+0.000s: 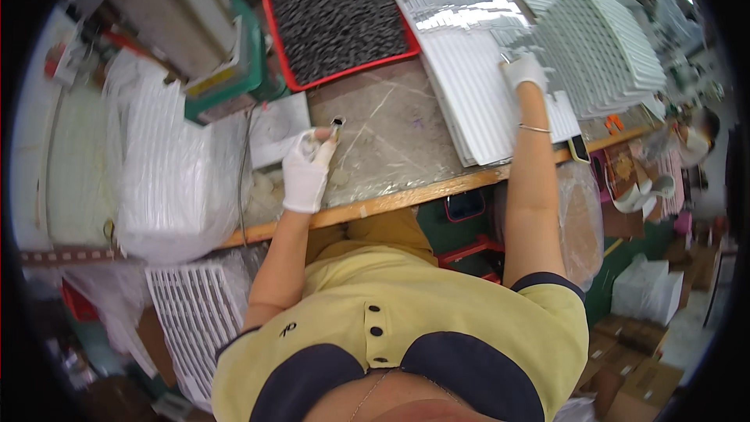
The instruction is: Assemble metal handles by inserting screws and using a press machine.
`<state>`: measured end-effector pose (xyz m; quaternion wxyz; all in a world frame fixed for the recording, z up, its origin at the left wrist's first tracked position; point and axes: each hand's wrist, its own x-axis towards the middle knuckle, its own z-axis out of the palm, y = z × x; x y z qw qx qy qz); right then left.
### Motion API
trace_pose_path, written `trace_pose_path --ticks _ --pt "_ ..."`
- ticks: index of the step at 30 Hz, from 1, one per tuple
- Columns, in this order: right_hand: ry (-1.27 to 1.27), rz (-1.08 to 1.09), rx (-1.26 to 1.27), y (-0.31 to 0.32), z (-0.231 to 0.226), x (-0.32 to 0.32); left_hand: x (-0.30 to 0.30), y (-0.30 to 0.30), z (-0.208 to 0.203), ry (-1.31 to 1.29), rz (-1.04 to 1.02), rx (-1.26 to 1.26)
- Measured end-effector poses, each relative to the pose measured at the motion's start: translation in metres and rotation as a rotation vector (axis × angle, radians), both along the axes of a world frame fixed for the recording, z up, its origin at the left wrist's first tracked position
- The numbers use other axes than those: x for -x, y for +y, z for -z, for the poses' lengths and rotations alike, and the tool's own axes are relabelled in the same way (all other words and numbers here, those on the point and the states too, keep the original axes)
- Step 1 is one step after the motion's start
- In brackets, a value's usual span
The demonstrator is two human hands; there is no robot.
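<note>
My left hand point(306, 172), in a white glove with bare fingertips, is at the near left part of the bench. Its thumb and finger pinch a small black piece with a shiny rim point(337, 122), too small to name surely. My right hand point(526, 72), also gloved, reaches over a stack of white ribbed panels point(469, 101) on the right. Its fingers are blurred, so whether they grip anything is unclear. Glossy silver film point(461, 8) covers the far part of those panels. Beyond my left hand, a red tray point(414, 45) holds a heap of small black pieces.
A green-based machine point(226, 86) stands at the left, near plastic-wrapped white panels point(164, 164). More ribbed panels point(601, 47) are piled at the right. The bench's wooden edge point(406, 197) runs before me. Cardboard boxes point(641, 375) lie on the floor; another person point(698, 141) is far right.
</note>
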<state>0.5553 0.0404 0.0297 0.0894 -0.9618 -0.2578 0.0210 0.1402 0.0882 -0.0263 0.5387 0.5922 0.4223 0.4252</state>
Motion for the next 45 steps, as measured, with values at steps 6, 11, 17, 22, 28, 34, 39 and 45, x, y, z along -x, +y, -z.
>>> trace_pose_path --ticks 6,11,17,22,28,34,39,45 --pt "0.373 -0.347 -0.534 -0.001 -0.045 0.111 0.006 0.007 -0.002 -0.009 0.06 0.031" --pt "0.909 -0.703 -0.816 0.004 -0.036 0.255 0.014 0.001 -0.006 -0.076 0.075 0.091" --pt "0.832 -0.771 -0.771 0.02 -0.015 0.283 0.038 0.002 0.006 -0.065 0.043 0.043" --pt "0.648 -0.903 -0.73 0.031 -0.006 0.295 0.048 0.0 0.0 -0.043 0.029 0.074" --pt "0.521 -0.959 -0.583 0.029 -0.004 0.297 0.051 0.003 0.009 0.021 -0.009 0.049" --pt "0.55 -0.564 -0.734 0.016 0.007 0.261 0.04 -0.011 0.003 0.5 0.15 -0.203" --pt "0.204 -0.448 -0.602 -0.017 0.04 0.233 -0.022 -0.027 -0.015 0.846 0.478 -0.352" --pt "0.632 -0.362 -0.753 -0.047 0.049 0.221 -0.046 -0.018 0.005 1.025 0.711 -0.308"
